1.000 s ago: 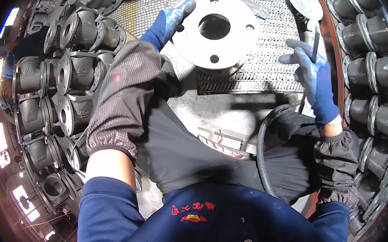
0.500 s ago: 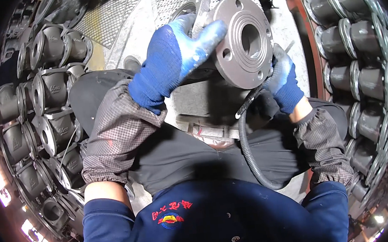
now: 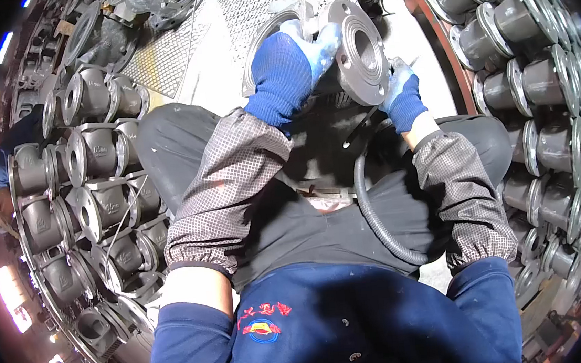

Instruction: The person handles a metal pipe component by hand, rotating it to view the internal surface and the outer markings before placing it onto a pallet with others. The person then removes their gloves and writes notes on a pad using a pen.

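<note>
A dark grey cast valve body [image 3: 280,22] with a round, bolt-holed flange [image 3: 361,52] is in front of me, above my knees. My left hand [image 3: 307,52], in a blue coated work glove, is closed on the body just left of the flange face. Gloved the same way, my right hand [image 3: 400,87] is at the flange's lower right edge, closed around a slim dark rod-like tool [image 3: 360,127]. Part of that tool and some of the right fingers are hidden behind the flange and glove.
A grey corrugated hose [image 3: 371,223] runs across my lap. Flanged castings [image 3: 98,150] are stacked at the left, and more castings [image 3: 546,66] line the right beyond a red rail [image 3: 433,37]. Patterned metal plate [image 3: 233,0] lies ahead; further castings [image 3: 101,35] sit far left.
The flange face has turned more edge-on, and a round opening of the casting shows more at its left. Both hands sit slightly higher in view. The surroundings have shifted with the head view.
</note>
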Motion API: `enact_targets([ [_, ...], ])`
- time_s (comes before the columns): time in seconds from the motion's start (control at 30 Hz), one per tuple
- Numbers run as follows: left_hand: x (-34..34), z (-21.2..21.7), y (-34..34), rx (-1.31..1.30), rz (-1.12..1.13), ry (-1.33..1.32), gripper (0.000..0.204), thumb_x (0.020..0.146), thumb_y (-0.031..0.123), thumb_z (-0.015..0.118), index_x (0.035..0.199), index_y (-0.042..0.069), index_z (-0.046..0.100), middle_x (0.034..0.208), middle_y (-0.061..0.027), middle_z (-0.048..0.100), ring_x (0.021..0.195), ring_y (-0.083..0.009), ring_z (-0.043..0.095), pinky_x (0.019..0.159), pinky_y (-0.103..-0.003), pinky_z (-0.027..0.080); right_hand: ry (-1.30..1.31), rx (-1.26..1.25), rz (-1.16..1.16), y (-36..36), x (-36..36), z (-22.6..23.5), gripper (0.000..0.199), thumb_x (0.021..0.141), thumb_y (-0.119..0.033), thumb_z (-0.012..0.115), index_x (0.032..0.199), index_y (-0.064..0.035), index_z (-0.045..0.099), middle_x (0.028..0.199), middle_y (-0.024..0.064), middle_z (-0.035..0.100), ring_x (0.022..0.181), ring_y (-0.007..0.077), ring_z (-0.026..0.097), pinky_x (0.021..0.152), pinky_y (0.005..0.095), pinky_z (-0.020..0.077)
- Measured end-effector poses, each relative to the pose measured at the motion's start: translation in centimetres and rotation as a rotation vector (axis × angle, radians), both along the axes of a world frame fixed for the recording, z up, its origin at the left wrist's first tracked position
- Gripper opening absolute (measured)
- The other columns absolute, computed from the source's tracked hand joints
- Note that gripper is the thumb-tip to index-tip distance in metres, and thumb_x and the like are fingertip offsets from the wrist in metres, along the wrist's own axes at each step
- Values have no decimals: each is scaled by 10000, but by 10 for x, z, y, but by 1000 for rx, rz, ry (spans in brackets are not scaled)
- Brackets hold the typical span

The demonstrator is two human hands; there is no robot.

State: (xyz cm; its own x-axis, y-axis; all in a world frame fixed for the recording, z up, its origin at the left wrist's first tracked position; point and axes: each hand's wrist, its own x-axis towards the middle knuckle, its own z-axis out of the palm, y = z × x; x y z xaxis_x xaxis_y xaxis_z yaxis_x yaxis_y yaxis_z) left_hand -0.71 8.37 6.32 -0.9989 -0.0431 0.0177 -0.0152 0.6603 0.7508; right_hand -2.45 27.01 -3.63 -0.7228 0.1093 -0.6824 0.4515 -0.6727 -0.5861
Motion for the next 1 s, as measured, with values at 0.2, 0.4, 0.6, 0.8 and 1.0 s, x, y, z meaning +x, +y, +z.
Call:
enact_targets([
  [0.2, 7, -2, 5, -193, -73, 99, 542, 779, 485, 581, 985, -16, 588, 746, -195, 617, 643, -309, 629, 568, -397, 501, 38, -2, -24, 4, 4, 9, 352, 920, -279, 355, 1072, -30, 552, 1039, 131, 597, 926, 245, 576, 851, 408, 463],
  [0.4, 55, -5, -6, -86, -204, 414, 332, 737, 57, 669, 1050, -5, 575, 1000, -199, 579, 804, -293, 616, 692, -334, 507, 124, 233, -12, 5, 31, 11, 288, 931, -222, 410, 1032, 10, 549, 936, 120, 609, 812, 188, 616, 721, 308, 537],
  [0.6, 56, -2, -8, 354, -81, 131, 408, 712, 95, 667, 1070, -53, 537, 920, -206, 576, 749, -297, 600, 646, -337, 500, 62, 313, 10, 3, 33, 19, 345, 932, -268, 416, 1032, 26, 566, 922, 117, 616, 784, 179, 615, 712, 287, 520],
  [0.8, 44, -15, -18, 222, -127, 306, 550, 711, 199, 702, 1112, -110, 488, 863, -196, 630, 693, -323, 627, 639, -357, 522, 268, 1070, 293, -9, 77, 20, 361, 951, -281, 443, 1057, 43, 562, 906, 60, 591, 830, 110, 530, 746, 248, 437],
  [1.0, 33, -4, -41, -90, -359, 463, 383, 745, 173, 694, 1090, 37, 594, 1003, -236, 582, 836, -357, 612, 718, -394, 511, -64, 668, 195, -30, 104, 51, 313, 945, -223, 466, 1131, 16, 545, 917, 30, 586, 833, 99, 512, 769, 244, 432],
])
